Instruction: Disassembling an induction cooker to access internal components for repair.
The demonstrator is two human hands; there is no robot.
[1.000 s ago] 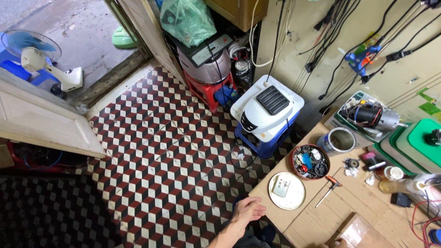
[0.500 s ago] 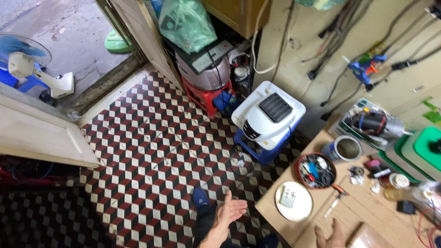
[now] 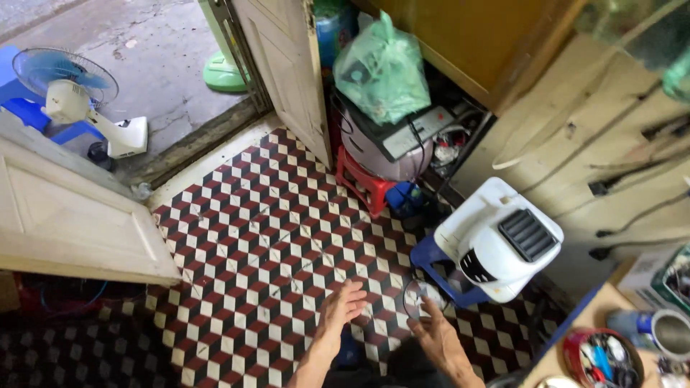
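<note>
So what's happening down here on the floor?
A person is looking down at a red, black and white tiled floor. Both hands are held out open and empty: the left hand hovers over the tiles, and the right hand reaches toward a loop of dark cord beside a white appliance sitting on a blue stool. Neither hand grips anything.

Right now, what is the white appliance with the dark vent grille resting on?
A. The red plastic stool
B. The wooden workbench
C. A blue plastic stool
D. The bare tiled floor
C: the white appliance sits on a blue plastic stool whose seat edge and leg show beneath it, by the wall; the red plastic stool instead carries a round grey appliance.
</note>
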